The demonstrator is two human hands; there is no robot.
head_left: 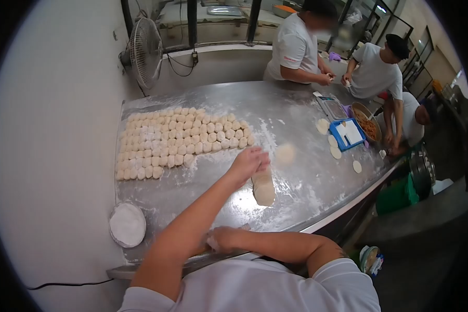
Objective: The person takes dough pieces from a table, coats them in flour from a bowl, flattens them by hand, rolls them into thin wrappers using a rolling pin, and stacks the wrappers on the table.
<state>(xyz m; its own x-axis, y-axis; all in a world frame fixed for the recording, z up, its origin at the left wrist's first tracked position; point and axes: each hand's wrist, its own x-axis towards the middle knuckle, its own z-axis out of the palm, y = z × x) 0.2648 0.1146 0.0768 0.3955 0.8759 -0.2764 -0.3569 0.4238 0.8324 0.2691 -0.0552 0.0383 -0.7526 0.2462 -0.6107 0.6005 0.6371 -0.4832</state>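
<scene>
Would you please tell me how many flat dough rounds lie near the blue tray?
4 rounds: two left of the blue tray, one by its lower-left corner, one farther below; more may be hidden.

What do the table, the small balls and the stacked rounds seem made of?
Table: probably stainless steel, smooth, grey, with bright glare. Balls: likely dough, matte, cream, some dusted with white powder. Stacked rounds: probably dough too, matte, pale, flattened.

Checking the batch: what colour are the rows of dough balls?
The dough balls are pale cream, dusted white in places; head view.
</scene>
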